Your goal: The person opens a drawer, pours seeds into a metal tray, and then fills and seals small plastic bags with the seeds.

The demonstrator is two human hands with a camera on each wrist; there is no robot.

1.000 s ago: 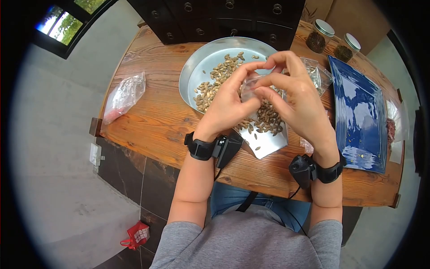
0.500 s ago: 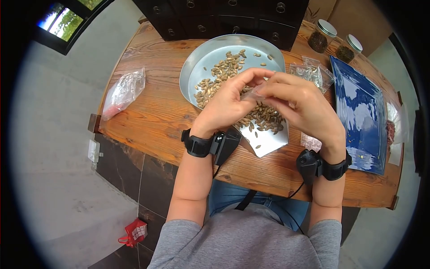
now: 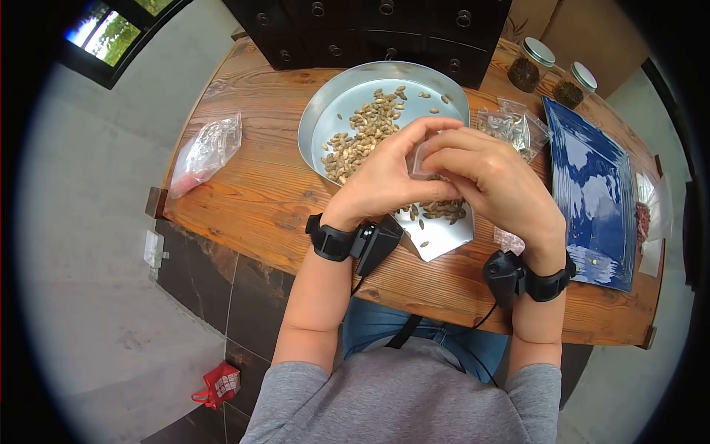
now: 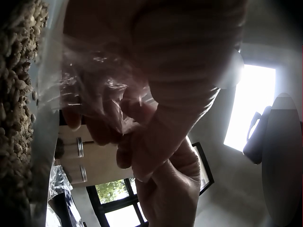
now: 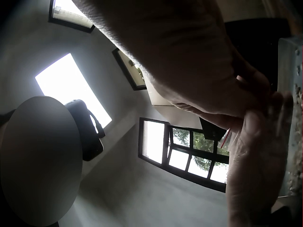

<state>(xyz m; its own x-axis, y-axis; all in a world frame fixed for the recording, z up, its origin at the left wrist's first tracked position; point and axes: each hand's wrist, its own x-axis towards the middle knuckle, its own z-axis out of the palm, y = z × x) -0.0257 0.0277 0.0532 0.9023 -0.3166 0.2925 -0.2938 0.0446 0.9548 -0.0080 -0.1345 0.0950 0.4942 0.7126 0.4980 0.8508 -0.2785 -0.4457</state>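
Observation:
A small clear plastic bag (image 3: 416,163) is held between both hands over a round metal pan. My left hand (image 3: 381,177) grips it from the left, its thumb pointing right. Curled from the other side, my right hand (image 3: 499,174) pinches the bag, and its fingertips meet those of the left. In the left wrist view the crinkled film of the bag (image 4: 111,90) hangs by the fingers. The pan (image 3: 312,122) contains many brown, striped, seed-like pods (image 3: 360,133). More darker pods (image 3: 446,210) lie on a shiny light sheet (image 3: 438,243) below the hands, partly hidden by them.
A blue rectangular platter (image 3: 584,200) stands on the right, near two lidded jars (image 3: 525,70). Clear packets (image 3: 518,126) lie between platter and pan. Far left is a plastic bag with something pink (image 3: 211,152). A dark drawer cabinet (image 3: 355,33) closes off the back.
Both hands have come down a little toward the pan with the bag. The right hand's fingers, raised and spread earlier, are now lower and curled close against the left hand.

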